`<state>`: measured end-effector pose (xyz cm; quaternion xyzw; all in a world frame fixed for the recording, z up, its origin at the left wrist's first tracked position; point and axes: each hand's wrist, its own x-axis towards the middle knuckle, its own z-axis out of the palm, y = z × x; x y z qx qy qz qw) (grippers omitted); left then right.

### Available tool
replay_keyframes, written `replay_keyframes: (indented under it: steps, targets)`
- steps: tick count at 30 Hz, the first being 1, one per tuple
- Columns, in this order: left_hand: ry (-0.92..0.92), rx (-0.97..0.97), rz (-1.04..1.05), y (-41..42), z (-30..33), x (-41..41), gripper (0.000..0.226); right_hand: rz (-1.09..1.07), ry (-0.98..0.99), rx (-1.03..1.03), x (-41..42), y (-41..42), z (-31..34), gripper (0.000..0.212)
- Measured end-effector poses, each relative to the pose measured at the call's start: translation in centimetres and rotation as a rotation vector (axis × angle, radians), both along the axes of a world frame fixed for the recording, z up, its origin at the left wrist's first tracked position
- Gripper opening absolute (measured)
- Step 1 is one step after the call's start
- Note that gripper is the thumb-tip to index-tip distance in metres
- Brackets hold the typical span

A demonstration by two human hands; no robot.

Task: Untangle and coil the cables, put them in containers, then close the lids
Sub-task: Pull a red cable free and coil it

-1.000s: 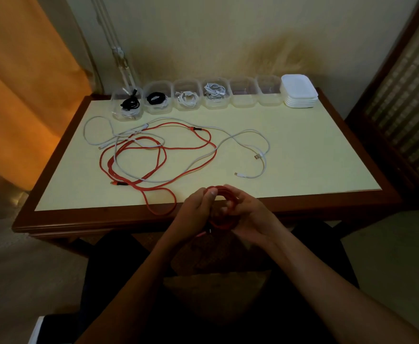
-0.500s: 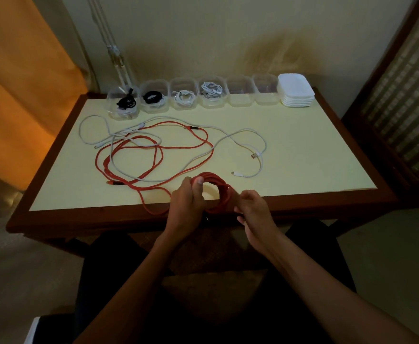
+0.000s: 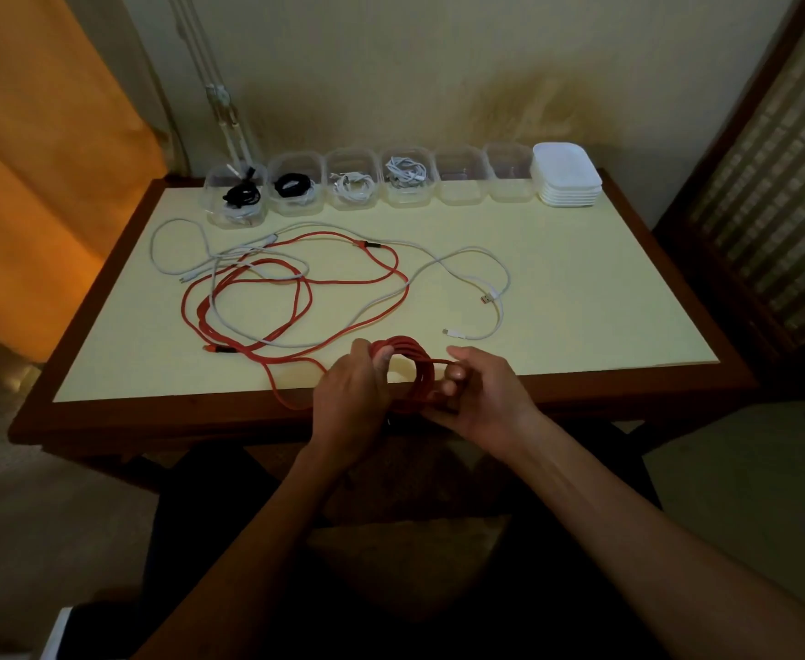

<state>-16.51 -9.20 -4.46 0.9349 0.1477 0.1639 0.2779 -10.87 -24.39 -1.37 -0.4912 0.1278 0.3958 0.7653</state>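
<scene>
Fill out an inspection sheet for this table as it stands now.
Surface: pale yellow tabletop with dark wooden border, lit dimly.
Job's things: six clear plastic containers in a row at the back; four on the left hold coiled cables, two on the right look empty. Stack of white lids at the row's right end.
Clutter: nothing seen.
Hands: left hand and right hand both grip the red cable coil at the near edge.
Cables: loose red cable tangled with long white cable mid-table.
Surroundings: orange curtain left, beige wall behind.
</scene>
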Motion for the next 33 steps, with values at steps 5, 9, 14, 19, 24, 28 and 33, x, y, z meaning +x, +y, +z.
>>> replay_keyframes:
  steps: [5, 9, 14, 19, 24, 28, 33]
  targets:
    - [0.04, 0.003, 0.061, -0.3, -0.6, 0.1, 0.039, -0.038, -0.24, -0.189, 1.4, -1.2, 0.6, 0.035]
    - [0.132, -0.003, 0.079, 0.0, -1.4, -0.2, 0.033, 0.111, -0.21, -0.227, 2.4, -3.1, 1.1, 0.03]
    - [0.175, -0.026, 0.138, 1.6, -1.4, 0.3, 0.03, 0.283, -0.187, -0.087, 3.1, -5.0, 1.5, 0.028]
    - [0.073, -0.207, 0.29, 2.2, -1.0, 0.8, 0.03, 0.09, -0.212, 0.026, 3.5, -5.5, 0.6, 0.026]
    - [0.167, -0.097, 0.284, 3.7, -0.9, 0.4, 0.03, 0.47, -0.571, -0.451, 3.2, -6.3, 1.5, 0.025]
    - [0.134, -0.142, 0.296, 3.3, -0.6, 0.3, 0.029, 0.587, -0.828, -0.763, 2.8, -4.1, 0.6, 0.041]
    - [0.079, -0.177, 0.246, 2.3, 0.2, 0.6, 0.028, 0.647, -0.888, -0.646, 1.3, -0.5, 0.0, 0.04]
